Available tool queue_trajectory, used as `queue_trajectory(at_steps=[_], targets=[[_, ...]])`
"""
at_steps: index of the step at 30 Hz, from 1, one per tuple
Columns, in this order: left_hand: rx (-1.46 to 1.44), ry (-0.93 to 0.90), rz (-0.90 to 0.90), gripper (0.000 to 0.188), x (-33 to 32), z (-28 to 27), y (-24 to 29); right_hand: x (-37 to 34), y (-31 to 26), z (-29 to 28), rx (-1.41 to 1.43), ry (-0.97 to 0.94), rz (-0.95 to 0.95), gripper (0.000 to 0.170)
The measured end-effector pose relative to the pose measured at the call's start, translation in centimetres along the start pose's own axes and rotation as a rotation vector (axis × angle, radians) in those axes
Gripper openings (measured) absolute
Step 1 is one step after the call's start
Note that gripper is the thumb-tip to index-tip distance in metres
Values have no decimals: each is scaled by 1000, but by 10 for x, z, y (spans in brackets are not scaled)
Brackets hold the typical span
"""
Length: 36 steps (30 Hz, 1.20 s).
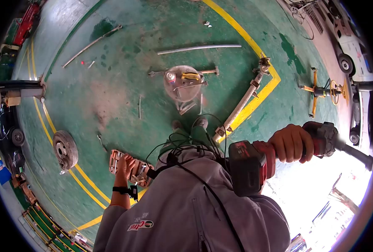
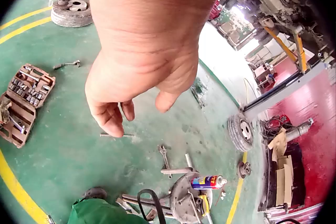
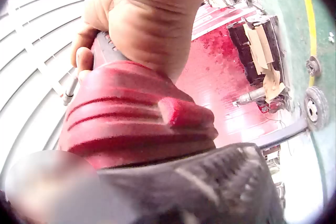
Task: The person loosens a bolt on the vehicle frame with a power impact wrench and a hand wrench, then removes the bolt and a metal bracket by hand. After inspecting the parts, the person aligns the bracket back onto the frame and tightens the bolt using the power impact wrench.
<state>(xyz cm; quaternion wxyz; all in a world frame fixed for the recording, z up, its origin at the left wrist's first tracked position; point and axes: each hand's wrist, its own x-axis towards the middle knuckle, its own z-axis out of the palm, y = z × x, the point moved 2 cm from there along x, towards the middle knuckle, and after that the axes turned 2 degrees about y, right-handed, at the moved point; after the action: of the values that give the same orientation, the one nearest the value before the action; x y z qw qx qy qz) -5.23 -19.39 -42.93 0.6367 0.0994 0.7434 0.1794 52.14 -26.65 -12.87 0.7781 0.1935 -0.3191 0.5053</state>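
In the head view my left hand (image 1: 126, 165) appears over an opened brown socket case (image 1: 114, 163) on the floor. The left wrist view shows this hand (image 2: 142, 77) empty, its fingers loosely bent, with the case (image 2: 6, 139) apart from it at the left. My right hand (image 1: 291, 143) grips the handle of a red and black power wrench (image 1: 247, 168), held up at the right with a long dark shaft (image 1: 356, 155) on its front. The wrench body (image 3: 131, 113) fills much of the right wrist view, below the gripping hand (image 3: 152, 19).
A round metal stand (image 1: 182, 93) carries a spray can (image 1: 170, 77) and a yellow-handled tool (image 1: 190, 76). A long shaft (image 1: 245, 101) lies to its right, a wheel (image 1: 65, 150) at the left. Cables (image 1: 186, 143) hang in front of my body.
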Motion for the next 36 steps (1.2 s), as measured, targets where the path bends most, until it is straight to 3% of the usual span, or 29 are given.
queue_trajectory(at_steps=[5, 9, 13, 15, 16, 17, 18, 19, 20, 21, 23, 25, 26, 28, 29, 31, 32, 36], targets=[[16, -34, 7, 25, -3, 27, -2, 8, -29, -15, 51, 8, 25, 10], [-78, 40, 21, 22, -14, 61, -12, 28, -61, -56, 100, 20, 55, 10], [-361, 21, 115, 20, -51, 102, -27, 78, -86, -103, 222, -128, 336, 7], [-437, -111, 115, 22, -60, 113, -41, 94, -89, -122, 268, -103, 329, 13], [-537, -392, 163, 19, -51, 112, -49, 111, -81, -126, 314, -166, 340, 18], [-615, -683, 226, 20, -37, 116, -43, 112, -77, -132, 329, -85, 320, 22], [-571, -446, 343, 21, -71, 140, -19, 118, -67, -135, 296, 121, 292, 21], [-481, -176, 435, 21, -112, 168, 9, 124, -59, -151, 320, 38, 385, 9], [-372, 90, 480, 23, -155, 196, 37, 135, -45, -156, 365, 77, 430, 9], [-404, 99, 527, 23, -187, 213, 61, 142, -29, -156, 399, 133, 470, 8], [-174, 24, 829, 35, -246, 239, 104, 150, 5, -165, 453, 158, 543, 10], [-42, -97, 1104, 57, -307, 261, 131, 155, 42, -153, 469, 170, 646, 13], [-41, -85, 1128, 57, -331, 270, 140, 158, 62, -148, 518, 137, 691, 13], [-27, -271, 1329, 86, -373, 287, 153, 167, 98, -132, 561, 94, 730, 14], [-21, -275, 1341, 86, -387, 292, 157, 173, 115, -121, 568, 63, 767, 15], [139, -230, 1543, 103, -410, 293, 164, 181, 148, -103, 579, 32, 787, 15], [172, -72, 1558, 112, -412, 287, 164, 187, 162, -96, 622, 15, 804, 16], [-16, 70, 1731, 113, -432, 274, 190, 215, 205, -68, 657, -8, 778, 10]])
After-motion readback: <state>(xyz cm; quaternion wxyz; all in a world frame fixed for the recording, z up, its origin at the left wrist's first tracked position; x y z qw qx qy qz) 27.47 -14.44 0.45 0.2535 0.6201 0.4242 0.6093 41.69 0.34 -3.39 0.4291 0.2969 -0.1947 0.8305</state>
